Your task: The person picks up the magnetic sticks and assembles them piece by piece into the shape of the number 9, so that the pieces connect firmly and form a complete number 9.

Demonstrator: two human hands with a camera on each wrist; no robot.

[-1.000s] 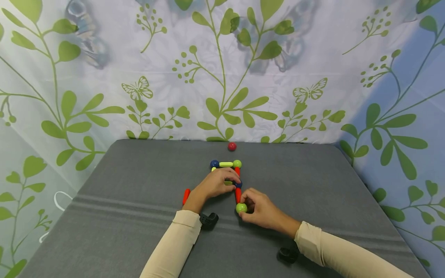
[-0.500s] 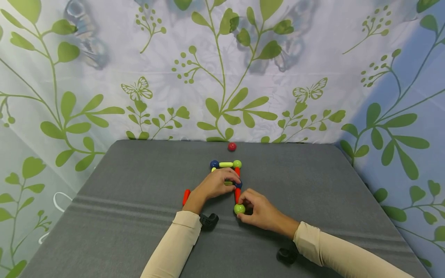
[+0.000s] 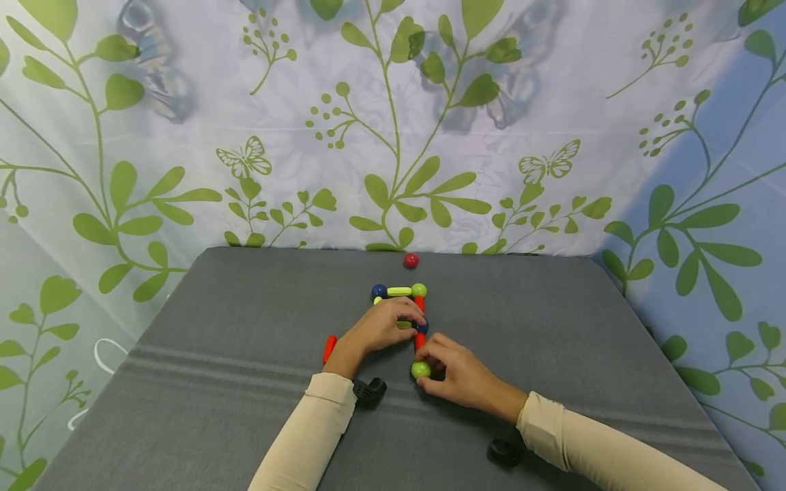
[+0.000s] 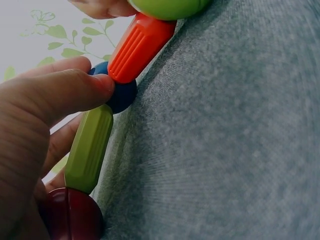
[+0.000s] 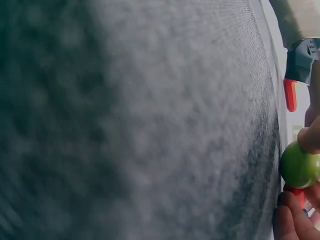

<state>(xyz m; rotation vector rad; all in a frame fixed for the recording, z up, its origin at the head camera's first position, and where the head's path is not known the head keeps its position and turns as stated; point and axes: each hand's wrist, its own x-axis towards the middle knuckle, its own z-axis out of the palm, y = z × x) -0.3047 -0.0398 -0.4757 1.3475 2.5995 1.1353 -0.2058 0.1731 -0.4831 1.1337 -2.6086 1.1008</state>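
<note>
A frame of coloured balls and sticks lies on the grey cloth in the head view. Its far side has a blue ball (image 3: 379,291), a yellow stick (image 3: 399,291) and a green ball (image 3: 419,290). My left hand (image 3: 382,326) pinches another blue ball (image 4: 125,96) between thumb and fingers. From that ball a yellow-green stick (image 4: 90,147) runs to a dark red ball (image 4: 72,215), and a red stick (image 4: 142,47) runs toward me. My right hand (image 3: 457,372) pinches the nearer green ball (image 5: 299,167) at that red stick's near end.
A loose red ball (image 3: 411,260) lies near the table's far edge. Left of my left forearm a red stick (image 3: 329,348) shows, partly hidden. Black wrist devices (image 3: 370,391) hang below both sleeves. A leaf-patterned curtain (image 3: 393,136) stands behind the grey table (image 3: 245,423).
My right hand and the near green ball have shifted slightly left, and the red stick has swung with them to point more straight toward me. My left hand keeps its place.
</note>
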